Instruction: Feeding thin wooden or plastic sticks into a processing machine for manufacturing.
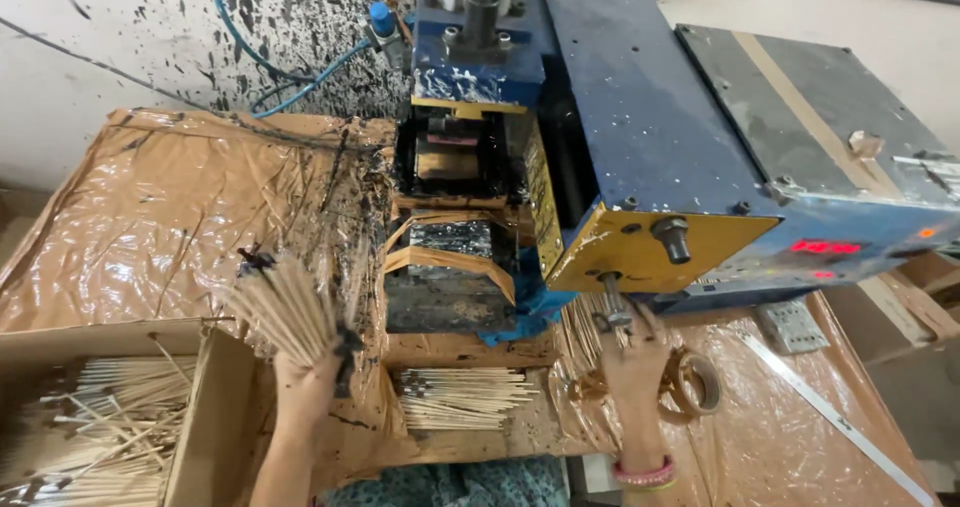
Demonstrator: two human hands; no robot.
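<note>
At lower left of frame, the left hand (303, 387) clamps its fingers around one fanned bundle of sticks (285, 307). At lower centre-right, the right hand (632, 362) reaches the blue-and-yellow machine (640, 167), finger state unclear. One loose stick pile (460, 397) lies between.

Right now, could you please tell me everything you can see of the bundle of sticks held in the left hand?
The bundle of sticks is a thick sheaf of thin, pale sticks that look like bamboo or wood. The left hand grips it at its lower end, and the sticks fan out up and to the left. Some far tips look dark, as if coated. It is held in the air above the plastic-covered table, just beside the cardboard box of similar sticks. Only the hand touches it.
</note>
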